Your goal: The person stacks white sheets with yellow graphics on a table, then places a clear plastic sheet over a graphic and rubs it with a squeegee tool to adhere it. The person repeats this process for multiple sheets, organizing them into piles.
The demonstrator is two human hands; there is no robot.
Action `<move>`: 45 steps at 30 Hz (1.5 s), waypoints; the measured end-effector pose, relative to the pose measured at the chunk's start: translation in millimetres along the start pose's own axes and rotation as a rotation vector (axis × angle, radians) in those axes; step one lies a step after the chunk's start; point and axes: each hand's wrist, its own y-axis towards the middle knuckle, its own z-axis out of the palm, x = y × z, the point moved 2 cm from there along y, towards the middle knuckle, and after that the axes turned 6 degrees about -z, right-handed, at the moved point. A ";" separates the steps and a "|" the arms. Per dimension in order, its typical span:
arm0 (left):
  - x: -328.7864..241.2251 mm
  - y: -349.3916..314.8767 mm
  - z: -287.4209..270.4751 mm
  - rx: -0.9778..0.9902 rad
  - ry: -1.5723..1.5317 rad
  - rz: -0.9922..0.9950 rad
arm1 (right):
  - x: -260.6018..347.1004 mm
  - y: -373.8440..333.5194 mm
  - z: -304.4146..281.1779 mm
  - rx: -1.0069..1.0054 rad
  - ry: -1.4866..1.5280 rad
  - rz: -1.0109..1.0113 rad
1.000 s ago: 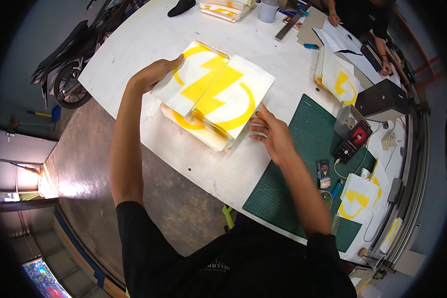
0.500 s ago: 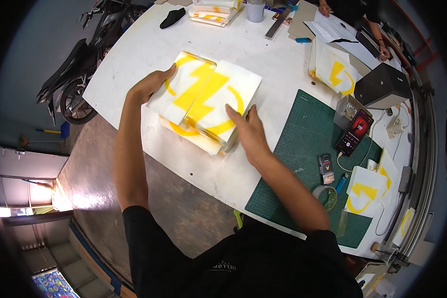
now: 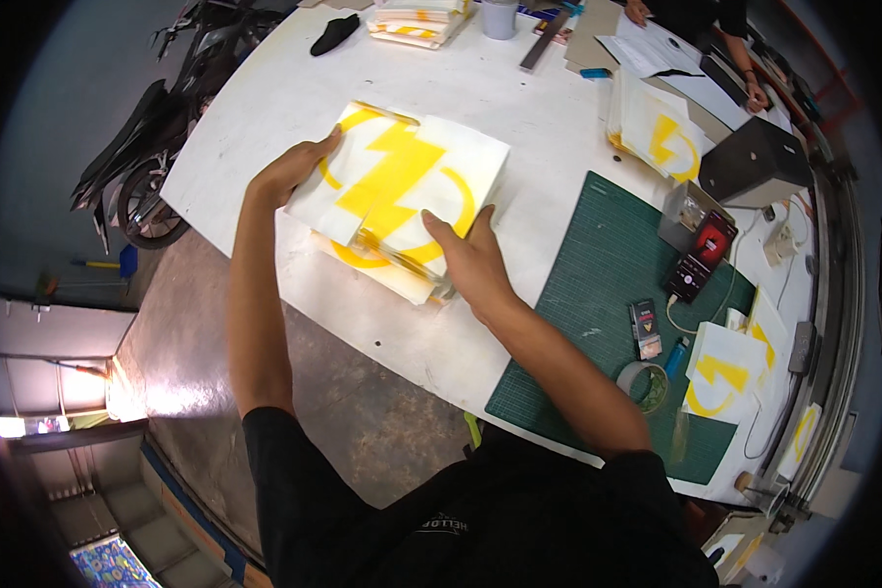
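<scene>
- Cupping the printed pile from both sides, I have my left hand (image 3: 294, 169) at the outer edge of the left stack (image 3: 314, 204) and my right hand (image 3: 478, 263) on the right stack (image 3: 475, 157).
- My right grip is parted only by the stack's edge: thumb flat on top, fingers down the outer side, clasping it. My left fingers lie along the other edge; what they do underneath is hidden, so I cannot tell whether they pinch.
- Both stacks rest side by side on a lower pile (image 3: 387, 277), which juts out at the near end, on the white table (image 3: 416, 358) to the left of the green cutting mat (image 3: 568, 284).
- To do this well, I would press inward evenly with both hands and meet the edges low as well as high, so the layers move together. Too much thumb, I judge, could slide or crease the top sheet.
- I would watch the seam: the yellow bolt halves should line up across it.
- Each stack's long axis follows that seam, running away from me and slightly rightward, roughly square to the near table edge. The bolt slants the same way, its lower end toward my left.
</scene>
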 end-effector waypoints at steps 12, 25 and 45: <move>20.2 -112.6 -2.3 -0.846 -0.004 0.832 | 31.0 -178.6 -142.7 -0.179 -0.978 -0.497; 56.2 -256.3 394.9 0.312 0.513 1.071 | -22.5 -291.4 -219.2 -0.299 -0.654 -0.145; -7.6 -254.2 269.3 -0.677 0.318 0.967 | -81.5 -333.2 -293.8 -0.392 -0.329 -0.444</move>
